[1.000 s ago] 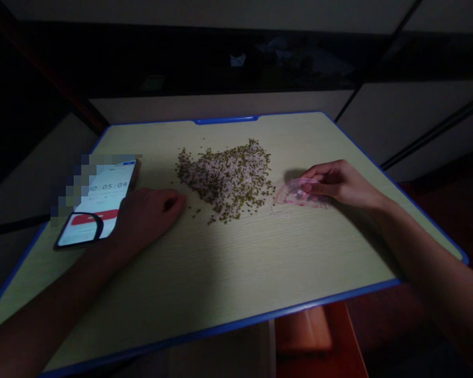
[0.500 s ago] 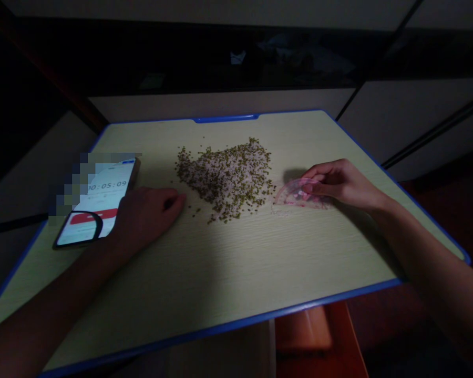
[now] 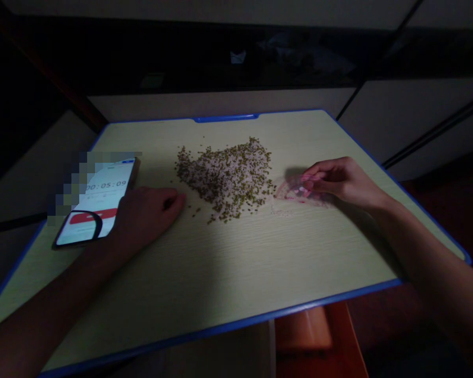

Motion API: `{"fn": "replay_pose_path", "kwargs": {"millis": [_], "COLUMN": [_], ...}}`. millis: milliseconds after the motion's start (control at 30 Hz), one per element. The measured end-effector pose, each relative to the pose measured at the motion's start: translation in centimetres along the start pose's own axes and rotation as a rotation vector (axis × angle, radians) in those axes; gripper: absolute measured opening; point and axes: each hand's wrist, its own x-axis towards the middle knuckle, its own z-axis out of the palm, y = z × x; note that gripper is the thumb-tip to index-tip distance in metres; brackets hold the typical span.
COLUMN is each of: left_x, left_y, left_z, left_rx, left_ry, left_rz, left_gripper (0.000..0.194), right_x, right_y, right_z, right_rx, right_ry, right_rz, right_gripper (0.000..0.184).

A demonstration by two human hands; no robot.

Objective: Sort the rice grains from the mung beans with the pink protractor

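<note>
My right hand (image 3: 337,181) pinches a see-through pink protractor (image 3: 294,191) between thumb and fingers, low over the table at the right. A little row of pale grains (image 3: 281,212) lies just in front of the protractor's lower edge. Left of it spreads a mixed heap of green beans and pale rice-like grains (image 3: 226,178); the protractor's tip comes close to the heap's right side. Beside the heap's left edge, my left hand (image 3: 152,212) rests on the tabletop, fingers curled in a loose fist with nothing showing in them.
Everything lies on a pale wood-grain table (image 3: 260,262) with a blue rim. A lit phone (image 3: 96,202) showing a timer stands at the left, partly behind my left wrist, with a dark curved strap in front. An orange container (image 3: 311,336) sits below the near edge. Cabinets rise behind.
The protractor has shifted and tilted slightly in my right hand, which has risen a touch. The small row of grains sits marginally differently. My left hand and the heap look unchanged.
</note>
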Motion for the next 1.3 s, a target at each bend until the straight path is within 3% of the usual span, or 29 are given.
{"fn": "replay_pose_path", "kwargs": {"millis": [1100,1300], "left_x": [0.0,0.0], "left_y": [0.4,0.2], "left_z": [-0.4,-0.3], "left_rx": [0.019,0.023], "left_ry": [-0.045,-0.036], "left_rz": [-0.001,0.006], "left_gripper": [0.044,0.045], "right_x": [0.5,0.3], "right_y": [0.3,-0.1], "right_z": [0.8,0.9], "right_rx": [-0.026,-0.029], "right_ry": [0.125,0.079], "right_rz": [0.005,0.006], "right_gripper": [0.014,0.013]}}
